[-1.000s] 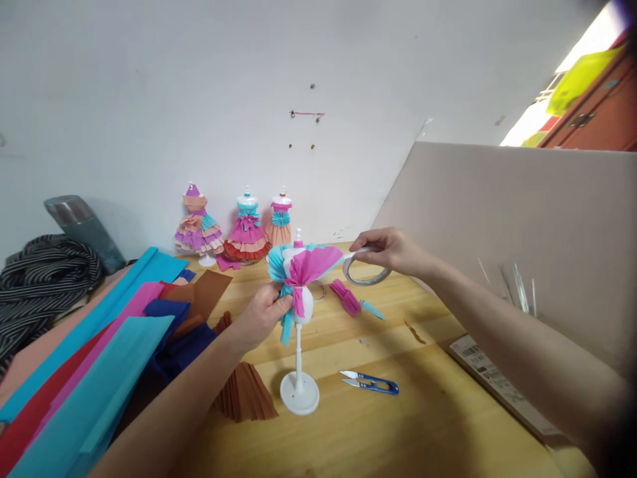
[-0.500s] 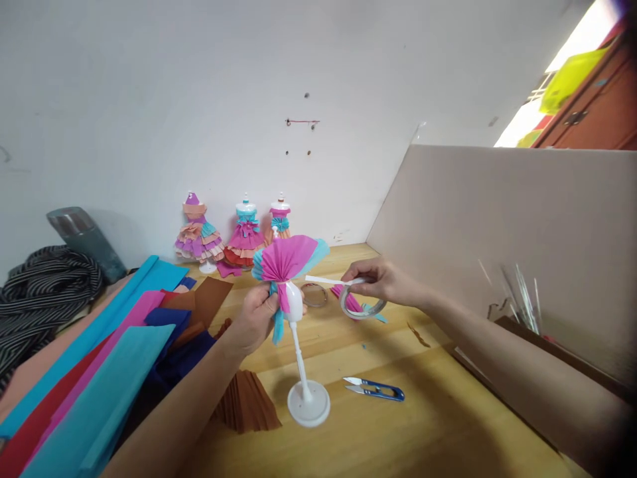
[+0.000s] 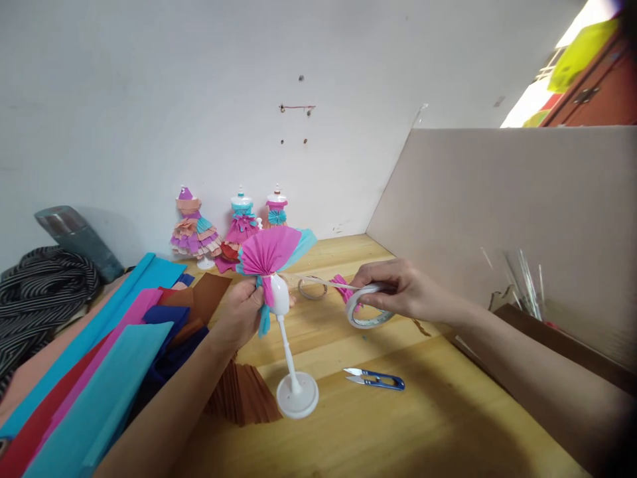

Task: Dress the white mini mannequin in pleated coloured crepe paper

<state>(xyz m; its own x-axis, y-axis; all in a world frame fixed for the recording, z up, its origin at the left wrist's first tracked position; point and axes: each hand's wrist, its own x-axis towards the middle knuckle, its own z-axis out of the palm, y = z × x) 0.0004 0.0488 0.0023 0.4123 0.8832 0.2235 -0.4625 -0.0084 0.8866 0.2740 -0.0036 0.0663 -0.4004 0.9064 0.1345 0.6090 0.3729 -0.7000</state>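
My left hand (image 3: 245,307) is closed round the side of a small white mannequin (image 3: 281,297), which tilts on its round stand. Pleated pink crepe paper (image 3: 273,249) with turquoise crepe paper (image 3: 304,244) behind it fans out over the mannequin's top. My right hand (image 3: 393,285) pinches a roll of tape (image 3: 354,312) off to the right. A strip of tape (image 3: 318,281) stretches from the roll to the gathered paper at the mannequin. Below the roll, blue thread snips (image 3: 381,380) lie on the table.
Several dressed mini mannequins (image 3: 241,226) stand by the wall. Stacked crepe paper sheets (image 3: 114,392) and a striped cloth (image 3: 44,292) lie at left, near a bottle (image 3: 77,242). Pleated brown paper (image 3: 246,395) and another tape roll (image 3: 312,288) are on the table. A pale partition (image 3: 502,199) rises at right.
My right hand has drawn the tape roll rightward, and the strip has grown longer, now reaching the gathered paper. The mannequin has shifted slightly left in view with my left hand.
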